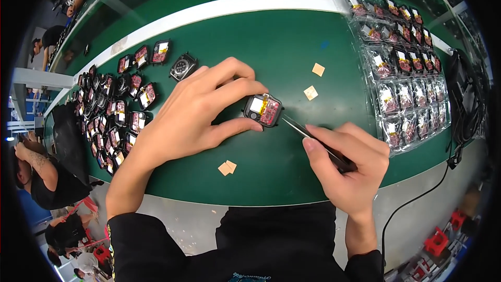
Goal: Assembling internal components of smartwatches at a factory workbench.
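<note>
1. Head view: the left hand (188,109) pinches a small, square, black-framed electronic module (263,109) with a red circuit board, a white label and yellow tape. The thumb presses the near edge and the fingers the far one, probably so that the open face stays uncovered and steady. The module sits around the middle of the dark green, smooth-topped table (282,172); whether it rests on the surface or is lifted slightly, I cannot tell.

2. The right hand (349,162) pinches a pair of slim, dark metal tweezers (299,128) between thumb and forefinger, much like a pen, which likely suits fine control. The tips point at the module's right edge; whether they touch it is too small to tell.

3. Small, square, beige pieces lie loose: two overlap on the near side (227,167), and two lie apart on the far right of the module (318,69). They are probably spread flat to be easy to pick at.

4. On the left, many similar black-framed modules (138,120) crowd together loosely. A black, watch-shaped case with a round back (183,66) lies just beyond the left hand.

5. On the right, clear plastic compartment trays (371,86) hold more modules in rows, presumably keeping them apart and protected.
</note>
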Available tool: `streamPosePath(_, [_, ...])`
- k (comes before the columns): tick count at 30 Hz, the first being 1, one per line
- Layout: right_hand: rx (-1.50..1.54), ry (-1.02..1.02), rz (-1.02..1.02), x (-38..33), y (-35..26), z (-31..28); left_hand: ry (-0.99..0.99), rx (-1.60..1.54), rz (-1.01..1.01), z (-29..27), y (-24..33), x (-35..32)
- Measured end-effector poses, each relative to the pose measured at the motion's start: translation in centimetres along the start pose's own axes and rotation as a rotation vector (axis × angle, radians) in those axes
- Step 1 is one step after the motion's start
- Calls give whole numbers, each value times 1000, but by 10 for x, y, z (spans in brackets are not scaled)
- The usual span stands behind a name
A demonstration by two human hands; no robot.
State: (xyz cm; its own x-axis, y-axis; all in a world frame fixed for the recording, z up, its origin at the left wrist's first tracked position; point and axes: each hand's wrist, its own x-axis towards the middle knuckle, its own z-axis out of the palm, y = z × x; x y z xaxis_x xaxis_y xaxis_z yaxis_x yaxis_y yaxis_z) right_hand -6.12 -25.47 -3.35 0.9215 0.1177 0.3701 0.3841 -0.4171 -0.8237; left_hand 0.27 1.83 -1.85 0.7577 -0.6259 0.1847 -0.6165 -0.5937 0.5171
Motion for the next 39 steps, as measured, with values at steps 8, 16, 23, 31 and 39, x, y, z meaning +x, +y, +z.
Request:
streamPosePath(8, [47,-46,-11,-1,7,-2,-103,-97,61,4,13,-2])
streamPosePath(16, [9,-70,-4,-2,12,1,-76,-143,55,12,9,2])
streamPosePath(23, [-30,-135,48,0,6,-4,-55,-102,92,13,3,0])
streamPosePath(31, [-119,-51,-49,-2,7,1,-44,-73,66,13,4,1])
streamPosePath(39, [-94,-64,-79,-2,9,5,-55,-130,103,12,-2,1])
